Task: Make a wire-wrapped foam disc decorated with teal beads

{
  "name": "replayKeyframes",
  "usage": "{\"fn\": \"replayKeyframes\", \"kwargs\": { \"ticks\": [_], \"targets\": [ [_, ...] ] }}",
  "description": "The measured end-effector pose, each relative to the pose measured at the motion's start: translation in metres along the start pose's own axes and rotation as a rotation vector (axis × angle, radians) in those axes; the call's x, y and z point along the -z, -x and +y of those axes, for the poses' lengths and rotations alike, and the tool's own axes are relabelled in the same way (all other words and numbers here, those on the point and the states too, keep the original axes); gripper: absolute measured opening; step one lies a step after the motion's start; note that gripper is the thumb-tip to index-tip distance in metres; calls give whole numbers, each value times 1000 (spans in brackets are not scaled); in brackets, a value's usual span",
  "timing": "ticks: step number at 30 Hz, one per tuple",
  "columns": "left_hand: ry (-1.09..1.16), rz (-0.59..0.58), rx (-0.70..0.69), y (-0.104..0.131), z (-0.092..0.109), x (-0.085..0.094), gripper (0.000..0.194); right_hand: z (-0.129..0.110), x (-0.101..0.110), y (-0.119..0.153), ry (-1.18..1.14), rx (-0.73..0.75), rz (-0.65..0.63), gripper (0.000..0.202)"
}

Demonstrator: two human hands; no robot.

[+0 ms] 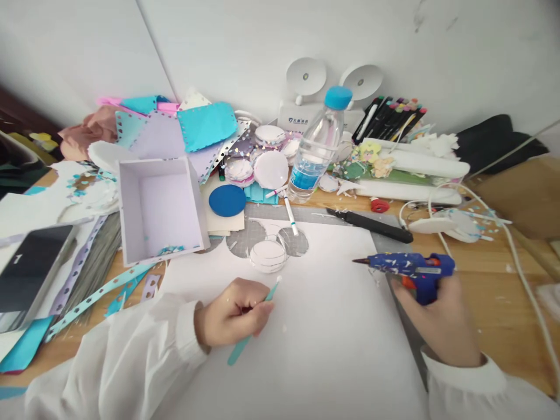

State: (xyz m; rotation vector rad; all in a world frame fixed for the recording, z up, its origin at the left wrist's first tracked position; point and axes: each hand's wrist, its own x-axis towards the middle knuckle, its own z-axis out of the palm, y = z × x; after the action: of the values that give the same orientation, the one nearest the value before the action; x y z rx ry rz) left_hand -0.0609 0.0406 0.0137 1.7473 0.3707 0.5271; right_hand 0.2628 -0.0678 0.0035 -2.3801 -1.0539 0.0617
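Observation:
My left hand (240, 312) is closed around slim teal tweezers (238, 352), whose tip points up and away from me. A tiny white piece (279, 279) shows at that tip. My right hand (446, 326) grips the handle of a blue glue gun (400, 265), its dark nozzle aimed left over the paper's right side. Beneath both lies a large white sheet (324, 326) with round cut-outs along its far edge. Beyond the tweezers, a white disc (268, 256) with thin looping lines over it rests at the cut-outs.
A lilac open box (164, 204) stands left, near a phone (35, 268) and ribbons. At the back are a water bottle (315, 149), a blue disc (227, 200), markers (389, 119) and a lamp (306, 76). A black craft knife (371, 225) and a white cable (520, 280) lie right.

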Motion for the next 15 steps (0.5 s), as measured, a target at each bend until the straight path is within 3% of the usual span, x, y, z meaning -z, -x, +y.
{"fn": "replayKeyframes", "kwargs": {
  "ticks": [2,5,10,13,15],
  "targets": [
    [-13,4,-1,0,1,-1,48,12,0,-11,78,6,6,34],
    [-21,3,14,-1,2,-2,50,21,-2,-20,156,184,23,26],
    [-10,18,46,-2,4,0,55,-7,11,-9,186,576,365,31],
    [-11,61,91,-1,6,-1,54,-44,19,11,-3,937,190,21],
    [-34,126,153,0,10,-3,51,-71,15,26,13,1251,-47,10]
  ]
}}
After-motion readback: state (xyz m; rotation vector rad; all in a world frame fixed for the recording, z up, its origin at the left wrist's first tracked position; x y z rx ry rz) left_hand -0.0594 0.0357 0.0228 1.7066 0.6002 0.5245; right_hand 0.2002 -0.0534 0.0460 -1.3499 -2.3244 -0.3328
